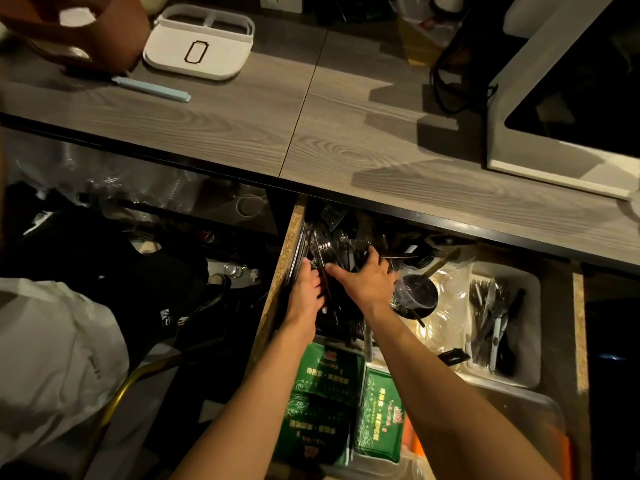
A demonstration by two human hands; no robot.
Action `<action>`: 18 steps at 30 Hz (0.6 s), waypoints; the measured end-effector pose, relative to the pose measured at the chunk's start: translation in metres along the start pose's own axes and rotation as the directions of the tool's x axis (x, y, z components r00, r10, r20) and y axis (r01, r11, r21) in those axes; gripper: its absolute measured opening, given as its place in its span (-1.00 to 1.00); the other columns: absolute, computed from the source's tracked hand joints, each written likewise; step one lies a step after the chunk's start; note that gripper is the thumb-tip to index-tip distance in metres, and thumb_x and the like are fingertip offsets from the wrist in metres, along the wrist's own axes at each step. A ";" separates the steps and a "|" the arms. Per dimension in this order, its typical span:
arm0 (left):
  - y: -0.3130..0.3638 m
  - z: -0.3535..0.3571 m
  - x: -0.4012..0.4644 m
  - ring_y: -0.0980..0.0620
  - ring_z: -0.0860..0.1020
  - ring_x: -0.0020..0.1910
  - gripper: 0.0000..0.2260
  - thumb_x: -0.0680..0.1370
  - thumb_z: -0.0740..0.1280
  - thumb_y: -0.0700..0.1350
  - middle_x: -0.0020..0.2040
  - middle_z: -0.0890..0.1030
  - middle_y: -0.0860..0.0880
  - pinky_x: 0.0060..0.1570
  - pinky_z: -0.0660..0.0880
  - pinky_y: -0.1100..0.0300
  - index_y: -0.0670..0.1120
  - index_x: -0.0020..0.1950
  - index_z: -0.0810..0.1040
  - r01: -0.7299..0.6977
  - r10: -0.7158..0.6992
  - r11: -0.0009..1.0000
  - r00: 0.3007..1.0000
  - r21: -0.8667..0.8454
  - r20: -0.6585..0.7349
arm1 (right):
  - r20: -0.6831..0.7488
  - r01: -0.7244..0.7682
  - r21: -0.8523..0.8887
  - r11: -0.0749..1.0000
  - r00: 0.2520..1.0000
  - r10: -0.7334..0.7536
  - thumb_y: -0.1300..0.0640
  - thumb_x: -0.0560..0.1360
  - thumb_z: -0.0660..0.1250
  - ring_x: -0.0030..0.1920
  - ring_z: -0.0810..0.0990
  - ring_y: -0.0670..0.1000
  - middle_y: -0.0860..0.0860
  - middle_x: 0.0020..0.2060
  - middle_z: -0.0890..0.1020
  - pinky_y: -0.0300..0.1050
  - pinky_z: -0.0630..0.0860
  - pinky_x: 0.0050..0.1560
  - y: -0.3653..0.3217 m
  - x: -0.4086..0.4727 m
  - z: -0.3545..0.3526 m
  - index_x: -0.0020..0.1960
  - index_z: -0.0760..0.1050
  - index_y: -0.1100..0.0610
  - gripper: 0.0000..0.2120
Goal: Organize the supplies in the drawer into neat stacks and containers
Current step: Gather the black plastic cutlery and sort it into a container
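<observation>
Holding forks (486,318): white bin (530,341)

Two hands, the left hand (306,289) and right hand (367,284), reach into one open drawer (277,289) holding three green packets (379,415), one clear plastic cup (414,292) and one white tray (530,327) of cutlery, too tangled to count; at 11 o'clock, the bench (346,133) carries one white divided container (201,46) and one pale blue stick (152,89).
</observation>
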State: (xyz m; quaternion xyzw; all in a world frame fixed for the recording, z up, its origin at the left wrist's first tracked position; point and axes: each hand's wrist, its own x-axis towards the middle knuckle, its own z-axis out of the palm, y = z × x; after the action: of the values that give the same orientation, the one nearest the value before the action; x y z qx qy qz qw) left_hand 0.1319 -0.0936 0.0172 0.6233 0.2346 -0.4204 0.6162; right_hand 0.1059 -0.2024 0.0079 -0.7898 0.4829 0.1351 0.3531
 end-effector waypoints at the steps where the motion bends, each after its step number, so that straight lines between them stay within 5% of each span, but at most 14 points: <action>1: 0.001 0.001 0.002 -0.19 0.32 0.50 -0.36 0.67 -0.01 0.25 0.54 0.31 -0.22 0.47 0.28 -0.04 -0.20 0.57 0.23 0.006 -0.006 1.000 1.000 -0.008 0.007 | -0.015 0.013 0.052 0.999 1.000 -0.013 -0.36 0.39 0.39 0.49 0.17 0.27 0.18 0.47 0.30 0.14 0.15 0.47 0.003 0.000 -0.003 0.56 0.16 0.08 -0.08; 6: 0.009 0.013 0.002 -0.11 0.44 0.39 -0.35 0.64 0.05 0.30 0.44 0.45 -0.12 0.37 0.38 -0.01 -0.14 0.55 0.30 0.015 -0.018 0.998 0.999 0.058 0.049 | -0.008 0.036 0.280 0.959 0.999 -0.035 -0.25 0.47 0.36 0.33 0.42 0.14 0.14 0.30 0.44 0.01 0.37 0.37 0.014 0.000 -0.009 0.39 0.40 0.12 -0.36; 11: 0.003 0.024 -0.007 -0.11 0.31 0.51 -0.26 0.52 0.09 0.44 0.55 0.33 -0.10 0.50 0.24 -0.10 0.05 0.58 0.28 0.061 -0.062 0.993 0.998 0.098 0.012 | 0.153 -0.129 0.670 0.731 0.988 0.034 -0.06 0.54 0.38 0.03 0.56 -0.10 -0.07 0.05 0.56 -0.22 0.49 0.00 0.017 -0.012 -0.006 0.44 0.31 0.12 -0.44; 16: -0.005 0.021 -0.008 -0.11 0.30 0.51 -0.43 0.62 0.20 0.24 0.54 0.34 -0.12 0.38 0.27 0.02 -0.04 0.55 0.32 0.082 -0.078 0.973 0.997 0.217 -0.029 | 0.203 -0.198 0.791 0.579 0.978 0.057 -0.05 0.61 0.25 0.29 0.47 0.03 0.04 0.29 0.50 -0.01 0.42 0.32 0.022 -0.021 -0.004 0.53 0.19 0.12 -0.43; 18: -0.006 0.021 -0.010 -0.09 0.41 0.41 -0.45 0.62 0.20 0.23 0.45 0.45 -0.12 0.23 0.34 0.11 -0.08 0.48 0.42 0.060 -0.059 0.956 0.998 0.288 -0.010 | 0.223 -0.217 0.825 0.522 0.973 0.052 -0.08 0.61 0.19 0.29 0.51 0.09 0.14 0.28 0.53 -0.02 0.48 0.20 0.024 -0.023 -0.003 0.50 0.25 0.16 -0.45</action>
State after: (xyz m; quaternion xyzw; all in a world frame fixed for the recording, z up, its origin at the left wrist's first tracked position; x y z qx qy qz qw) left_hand 0.1165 -0.1110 0.0237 0.6993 0.1898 -0.4681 0.5057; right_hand 0.0736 -0.1957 0.0122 -0.4664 0.5156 -0.0209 0.7185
